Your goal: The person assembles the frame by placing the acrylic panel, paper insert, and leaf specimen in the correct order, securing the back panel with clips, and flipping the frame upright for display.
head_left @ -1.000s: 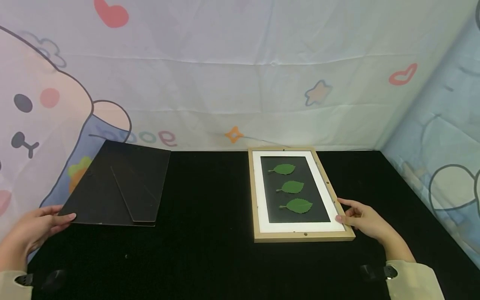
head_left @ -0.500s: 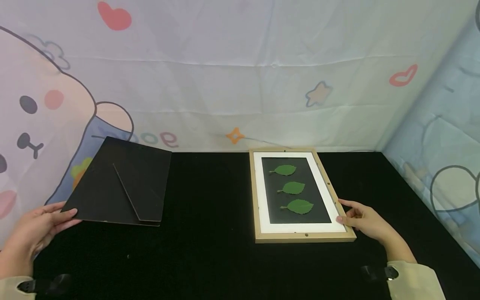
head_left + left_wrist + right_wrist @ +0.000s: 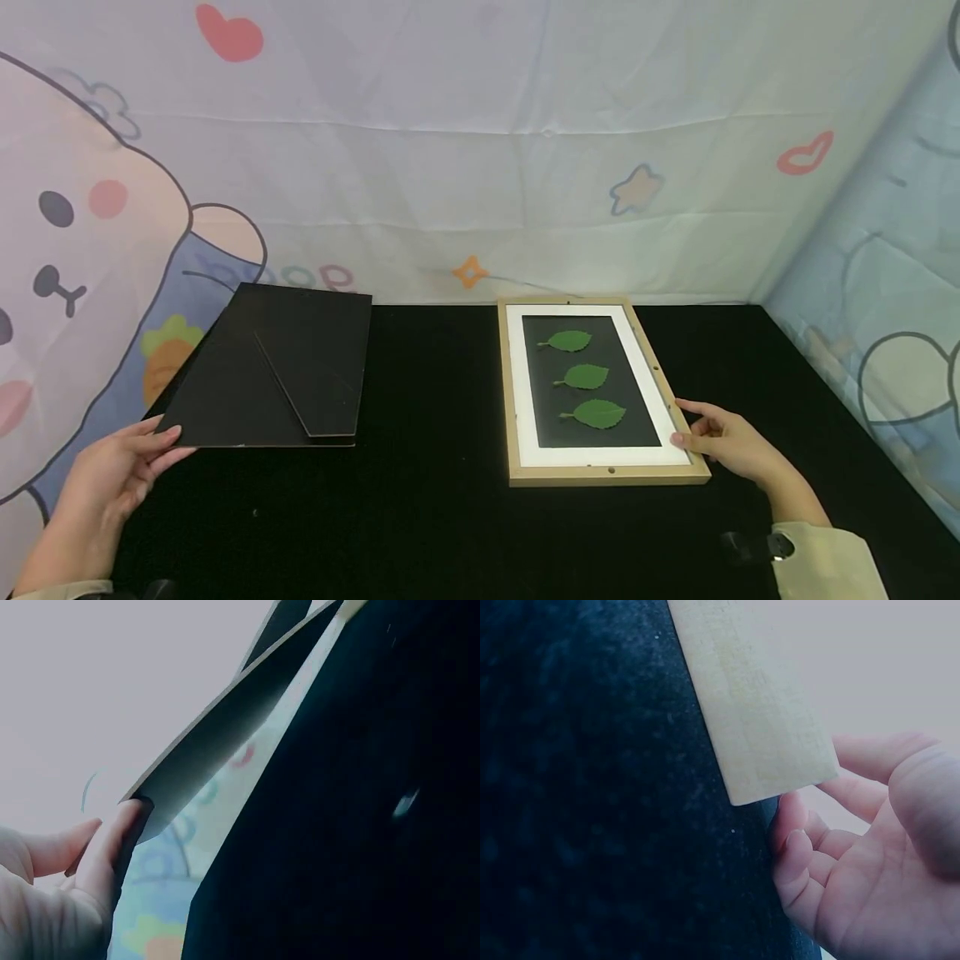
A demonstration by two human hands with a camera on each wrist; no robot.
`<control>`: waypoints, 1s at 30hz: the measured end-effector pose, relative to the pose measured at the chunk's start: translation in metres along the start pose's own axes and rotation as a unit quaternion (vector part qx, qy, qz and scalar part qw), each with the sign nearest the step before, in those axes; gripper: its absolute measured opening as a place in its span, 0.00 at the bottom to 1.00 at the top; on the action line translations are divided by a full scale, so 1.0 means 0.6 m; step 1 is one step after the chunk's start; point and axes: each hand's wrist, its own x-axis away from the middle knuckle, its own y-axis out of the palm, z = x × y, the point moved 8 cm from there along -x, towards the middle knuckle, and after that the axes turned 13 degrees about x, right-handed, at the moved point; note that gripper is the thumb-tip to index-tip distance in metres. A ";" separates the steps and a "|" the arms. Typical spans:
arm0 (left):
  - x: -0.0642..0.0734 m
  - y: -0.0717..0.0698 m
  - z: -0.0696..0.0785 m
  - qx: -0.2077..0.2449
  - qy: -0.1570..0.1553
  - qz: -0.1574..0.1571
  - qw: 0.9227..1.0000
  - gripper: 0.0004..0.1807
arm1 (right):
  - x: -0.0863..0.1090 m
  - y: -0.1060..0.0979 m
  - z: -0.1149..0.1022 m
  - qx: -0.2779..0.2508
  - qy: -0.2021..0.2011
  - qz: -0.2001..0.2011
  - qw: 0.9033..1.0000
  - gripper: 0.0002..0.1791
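Note:
On the left, my left hand point(image 3: 123, 471) pinches the near left corner of a black frame backing board point(image 3: 217, 400), thumb on top and fingers beneath. A slanted stand leg point(image 3: 326, 387) lies on the board's upper face. The left wrist view shows this board point(image 3: 217, 739) tilted and raised above the black table. My right hand point(image 3: 738, 446) holds the right side of a light wooden picture frame point(image 3: 607, 477), its thumb over the edge. Inside the frame, a white mat point(image 3: 600, 456) surrounds a dark panel point(image 3: 547, 429) bearing three green leaves point(image 3: 585, 376). The frame lies flat.
The black-covered table point(image 3: 427, 533) spreads under both hands, with a tiny light speck point(image 3: 255, 512) on its left part. A printed cloth backdrop point(image 3: 450, 167) stands along the back, and another cloth side point(image 3: 892, 275) closes off the right.
My left hand has carried the backing board to the right, and the board now looks flatter. The right hand and the picture frame have stayed in place.

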 end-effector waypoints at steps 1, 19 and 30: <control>0.003 0.009 -0.007 0.009 -0.002 -0.011 1.000 0.44 | 0.000 0.000 0.000 -0.001 0.001 0.000 1.000 0.41; 0.041 0.123 -0.131 0.005 -0.038 -0.053 0.998 0.14 | 0.000 -0.002 -0.002 0.005 0.007 -0.001 1.000 0.40; 0.063 0.167 -0.198 -0.082 -0.053 0.004 0.995 0.32 | 0.006 -0.027 -0.043 0.082 -0.013 0.056 0.995 0.34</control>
